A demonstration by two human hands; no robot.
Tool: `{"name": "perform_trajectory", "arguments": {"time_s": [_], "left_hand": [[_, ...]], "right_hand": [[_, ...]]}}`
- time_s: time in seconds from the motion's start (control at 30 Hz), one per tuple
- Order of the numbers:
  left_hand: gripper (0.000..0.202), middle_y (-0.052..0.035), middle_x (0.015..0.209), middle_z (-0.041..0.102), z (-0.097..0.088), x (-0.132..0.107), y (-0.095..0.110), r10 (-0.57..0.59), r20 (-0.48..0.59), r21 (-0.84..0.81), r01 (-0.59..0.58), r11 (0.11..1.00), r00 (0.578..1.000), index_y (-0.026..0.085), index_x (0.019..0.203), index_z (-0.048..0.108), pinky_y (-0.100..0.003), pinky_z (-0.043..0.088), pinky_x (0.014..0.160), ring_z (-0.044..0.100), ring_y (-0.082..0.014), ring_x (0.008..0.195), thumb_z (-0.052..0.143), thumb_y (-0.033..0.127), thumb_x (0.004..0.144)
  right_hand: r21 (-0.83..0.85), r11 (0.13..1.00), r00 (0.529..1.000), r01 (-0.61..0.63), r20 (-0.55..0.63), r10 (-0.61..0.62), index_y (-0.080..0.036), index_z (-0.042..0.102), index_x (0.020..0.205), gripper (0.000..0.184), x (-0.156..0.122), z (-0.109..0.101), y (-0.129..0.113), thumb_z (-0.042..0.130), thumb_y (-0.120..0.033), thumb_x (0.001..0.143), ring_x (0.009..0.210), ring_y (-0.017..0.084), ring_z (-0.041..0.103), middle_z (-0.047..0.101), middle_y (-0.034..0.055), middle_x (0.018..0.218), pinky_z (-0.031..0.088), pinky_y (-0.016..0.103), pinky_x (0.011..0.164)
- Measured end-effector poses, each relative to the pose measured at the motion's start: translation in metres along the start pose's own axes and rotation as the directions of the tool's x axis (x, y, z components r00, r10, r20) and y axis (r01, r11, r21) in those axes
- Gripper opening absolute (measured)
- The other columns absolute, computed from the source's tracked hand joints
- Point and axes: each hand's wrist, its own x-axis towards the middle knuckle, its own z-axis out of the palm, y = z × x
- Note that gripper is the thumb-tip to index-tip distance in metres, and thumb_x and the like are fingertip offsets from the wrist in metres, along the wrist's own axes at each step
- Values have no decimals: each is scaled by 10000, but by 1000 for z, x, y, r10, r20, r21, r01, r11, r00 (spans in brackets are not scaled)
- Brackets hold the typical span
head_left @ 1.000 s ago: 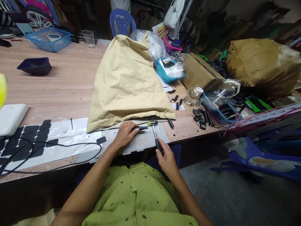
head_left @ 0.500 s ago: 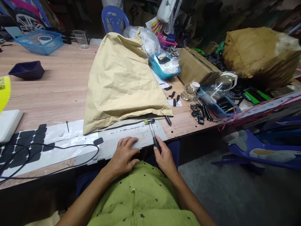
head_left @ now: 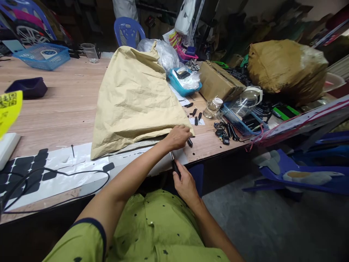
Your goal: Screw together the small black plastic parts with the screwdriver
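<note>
My right hand (head_left: 187, 183) is wrapped round the black handle of a small hammer (head_left: 175, 168) at the table's front edge. Its metal shaft points away from me, and my left hand hides the head. Reaching across, my left hand (head_left: 177, 137) rests at the lower right corner of a large tan paper bag (head_left: 139, 102); its fingers are curled and what they hold, if anything, is hidden. Just beyond the fingertips lies a small black piece (head_left: 190, 142). Beneath is a pale grey strip (head_left: 128, 157) along the edge, partly covered by the bag.
Black key-like pieces (head_left: 195, 120) and a cluster of small parts (head_left: 225, 140) lie to the right. Behind them are a glass jar (head_left: 212, 108), a blue basket (head_left: 245, 125) and a cardboard box (head_left: 219, 80). A black cable (head_left: 81, 173) crosses white sheets at left.
My left hand has moved from the near table edge forward and right to the bag's corner, over the hammer's head. My right hand keeps the hammer in nearly the same place.
</note>
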Motion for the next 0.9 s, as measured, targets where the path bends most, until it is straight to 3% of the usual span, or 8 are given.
{"name": "perform_trajectory", "arguments": {"time_s": [0.13,0.3,0.4,0.53,0.63,0.73,0.83,0.9], "left_hand": [[204,-140,1034,685,19,35,7,37,124,119,-51,992,992,156,930,751,-385,393,872,536,-267,1045,561,115,868],[163,-142,1035,710,19,30,6,-46,98,27,43,999,994,153,973,736,-403,412,895,560,-285,1061,598,165,887],[183,-89,1034,729,2,3,-3,-128,-38,-149,121,981,991,195,1071,698,-382,439,873,602,-260,1006,609,237,917],[176,-48,983,729,-13,-66,-19,-273,-219,-299,202,933,937,222,1053,697,-366,454,858,623,-236,929,661,279,890],[166,-43,947,724,-5,-119,-28,-405,-233,-333,319,888,884,234,1033,714,-358,456,812,611,-232,893,660,312,897],[146,-44,920,711,15,-149,-28,-504,-196,-332,427,841,841,235,993,734,-367,450,814,594,-238,896,687,309,877],[151,-41,888,685,31,-155,-24,-549,-168,-315,484,817,818,252,995,757,-376,439,815,568,-240,889,693,313,872],[161,-39,873,666,36,-152,-22,-562,-161,-312,499,809,811,260,999,769,-380,436,825,550,-237,885,690,319,872]], "right_hand": [[-3,1000,1000,-6,5,6,-192,604,1425,556,0,0,0,490,-231,882,1223,239,663,690,99,1344,544,379,1058],[-2,1000,999,-22,24,22,-199,604,1427,563,1,-2,-3,501,-231,874,1226,255,662,693,104,1335,546,407,1062],[31,999,1000,-22,17,22,-189,624,1405,559,2,-3,-3,536,-235,855,1245,269,653,690,115,1339,539,418,1077],[111,994,1000,10,5,-11,-198,632,1399,576,3,-3,1,584,-239,827,1233,258,662,701,104,1327,544,392,1073],[163,986,1000,17,-15,-15,-202,654,1376,542,3,-3,5,577,-247,841,1216,252,672,713,100,1308,549,390,1066],[198,980,1000,7,-25,-3,-190,673,1352,504,2,-7,7,576,-293,868,1193,260,680,715,115,1302,557,399,1050],[285,956,998,-66,20,63,-192,656,1370,507,0,-14,6,589,-357,896,884,212,736,755,114,1186,638,336,786],[380,916,991,-132,85,108,-194,607,1420,533,-4,-18,3,567,-386,925,597,136,647,775,85,1033,579,261,535]]}}
